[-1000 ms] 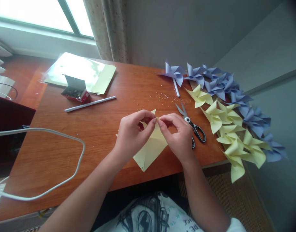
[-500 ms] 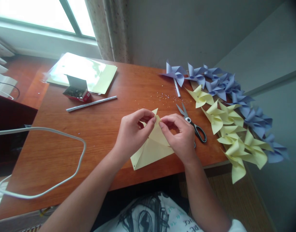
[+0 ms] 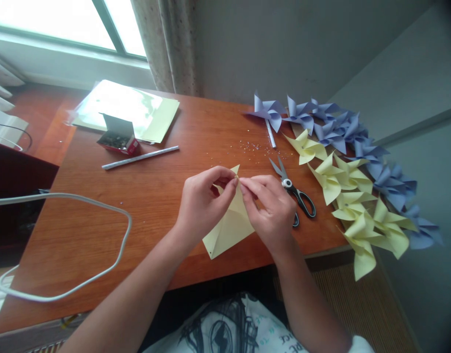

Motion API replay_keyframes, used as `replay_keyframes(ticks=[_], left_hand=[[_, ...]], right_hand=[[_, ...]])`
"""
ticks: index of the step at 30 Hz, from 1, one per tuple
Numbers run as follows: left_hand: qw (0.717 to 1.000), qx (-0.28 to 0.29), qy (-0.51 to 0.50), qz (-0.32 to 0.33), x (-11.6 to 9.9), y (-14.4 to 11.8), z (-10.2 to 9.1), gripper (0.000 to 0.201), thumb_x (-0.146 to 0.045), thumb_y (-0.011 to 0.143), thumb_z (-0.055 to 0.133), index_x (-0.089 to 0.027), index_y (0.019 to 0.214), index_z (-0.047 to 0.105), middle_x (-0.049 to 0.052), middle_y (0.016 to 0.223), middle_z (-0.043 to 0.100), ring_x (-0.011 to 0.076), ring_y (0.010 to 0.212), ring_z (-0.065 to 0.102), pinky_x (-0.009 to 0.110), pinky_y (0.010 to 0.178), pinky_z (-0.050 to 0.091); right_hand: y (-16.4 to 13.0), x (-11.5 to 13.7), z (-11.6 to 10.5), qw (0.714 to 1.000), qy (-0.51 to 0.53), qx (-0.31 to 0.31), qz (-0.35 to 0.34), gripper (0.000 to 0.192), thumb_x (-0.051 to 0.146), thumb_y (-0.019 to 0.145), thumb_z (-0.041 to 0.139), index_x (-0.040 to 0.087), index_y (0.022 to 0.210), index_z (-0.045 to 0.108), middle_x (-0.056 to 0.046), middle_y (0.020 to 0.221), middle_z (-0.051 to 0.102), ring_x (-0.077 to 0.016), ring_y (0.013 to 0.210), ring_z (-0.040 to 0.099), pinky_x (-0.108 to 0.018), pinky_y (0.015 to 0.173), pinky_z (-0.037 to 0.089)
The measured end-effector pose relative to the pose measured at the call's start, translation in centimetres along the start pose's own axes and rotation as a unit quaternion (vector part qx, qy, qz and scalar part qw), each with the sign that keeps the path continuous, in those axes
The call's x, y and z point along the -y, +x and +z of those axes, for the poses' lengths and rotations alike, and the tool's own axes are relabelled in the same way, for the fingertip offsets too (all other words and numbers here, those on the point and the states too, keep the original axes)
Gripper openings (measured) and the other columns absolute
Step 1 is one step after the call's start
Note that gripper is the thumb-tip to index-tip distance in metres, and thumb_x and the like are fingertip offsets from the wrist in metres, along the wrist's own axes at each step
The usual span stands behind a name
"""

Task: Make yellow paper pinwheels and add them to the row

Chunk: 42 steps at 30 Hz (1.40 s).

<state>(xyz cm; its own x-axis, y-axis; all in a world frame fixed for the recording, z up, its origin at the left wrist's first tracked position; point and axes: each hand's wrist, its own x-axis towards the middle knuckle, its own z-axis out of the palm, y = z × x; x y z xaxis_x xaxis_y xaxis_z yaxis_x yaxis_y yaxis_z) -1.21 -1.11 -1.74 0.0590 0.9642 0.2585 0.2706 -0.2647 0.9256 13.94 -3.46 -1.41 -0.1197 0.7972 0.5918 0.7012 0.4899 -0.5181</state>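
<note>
A yellow paper sheet [image 3: 228, 229] with crease lines and a small dark dot near its lowest corner hangs between my hands over the table's front part. My left hand [image 3: 207, 193] pinches its top part between thumb and forefinger. The fingertips of my right hand [image 3: 267, 203] close on the paper right beside the left fingertips. Anything small between the fingertips is too hidden to make out. Just right of my right hand lie open-bladed scissors [image 3: 288, 184] with black and white handles, one handle loop partly covered by the hand.
Yellow pinwheels [image 3: 326, 179] and purple pinwheels [image 3: 334, 132] line the right edge. Tiny scraps [image 3: 253, 146] and a silvery stick [image 3: 270, 133] lie behind the scissors. At left are a small open box [image 3: 118, 139], another stick [image 3: 140, 158], wrapped paper sheets [image 3: 162, 120] and a white cable [image 3: 124, 240].
My right hand has shifted left, bringing its fingertips against those of my left hand. The paper's lower corner has swung slightly to the right.
</note>
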Motion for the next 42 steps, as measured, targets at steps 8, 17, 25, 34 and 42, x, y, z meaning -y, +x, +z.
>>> replay_keyframes(ticks=[8,17,25,34,42], left_hand=[[0.996,-0.026,0.062,0.051,-0.1,-0.4,0.2,0.005,-0.018,0.087,0.065,-0.019,0.086,0.070,0.001,0.078,0.074,0.0122,0.067,0.067,0.022,0.059,0.052],[0.987,-0.036,0.131,0.084,-0.2,-0.6,0.3,0.007,-0.019,0.090,0.063,-0.018,0.088,0.069,0.001,0.079,0.073,0.0122,0.067,0.065,0.021,0.058,0.051],[0.986,-0.034,0.135,0.088,-0.3,-0.5,0.3,0.009,-0.018,0.090,0.062,-0.016,0.089,0.071,0.002,0.080,0.074,0.0122,0.067,0.065,0.021,0.058,0.049],[1.000,-0.020,-0.013,-0.011,-0.3,-0.2,0.0,0.009,-0.020,0.090,0.066,-0.016,0.087,0.073,0.000,0.077,0.074,0.0104,0.067,0.067,0.018,0.060,0.052],[1.000,-0.012,-0.001,0.008,-0.6,0.0,-0.1,0.008,-0.017,0.089,0.065,-0.015,0.086,0.072,0.000,0.074,0.072,0.0093,0.063,0.063,0.017,0.058,0.049]], right_hand=[[-0.3,0.0,0.2,0.999,-0.034,-0.029,-0.006,0.027,0.012,0.093,0.062,0.027,0.113,0.074,-0.006,0.093,0.072,-0.0199,0.086,0.071,-0.034,0.079,0.059],[-0.6,0.5,0.7,0.998,-0.058,-0.037,-0.007,0.030,0.011,0.094,0.060,0.026,0.117,0.073,-0.007,0.094,0.073,-0.0216,0.087,0.069,-0.036,0.080,0.056],[-0.4,1.6,0.9,0.992,-0.124,-0.005,0.003,0.028,0.012,0.095,0.057,0.016,0.118,0.072,-0.011,0.100,0.073,-0.0238,0.092,0.066,-0.038,0.084,0.055],[-0.6,2.2,0.8,0.994,-0.104,0.013,0.015,0.034,0.007,0.094,0.053,0.014,0.123,0.069,-0.013,0.112,0.071,-0.0254,0.104,0.062,-0.043,0.095,0.053],[0.3,2.3,-0.8,0.993,0.021,0.056,0.098,0.027,0.016,0.095,0.058,0.016,0.119,0.070,-0.011,0.111,0.071,-0.0235,0.106,0.064,-0.041,0.096,0.053]])
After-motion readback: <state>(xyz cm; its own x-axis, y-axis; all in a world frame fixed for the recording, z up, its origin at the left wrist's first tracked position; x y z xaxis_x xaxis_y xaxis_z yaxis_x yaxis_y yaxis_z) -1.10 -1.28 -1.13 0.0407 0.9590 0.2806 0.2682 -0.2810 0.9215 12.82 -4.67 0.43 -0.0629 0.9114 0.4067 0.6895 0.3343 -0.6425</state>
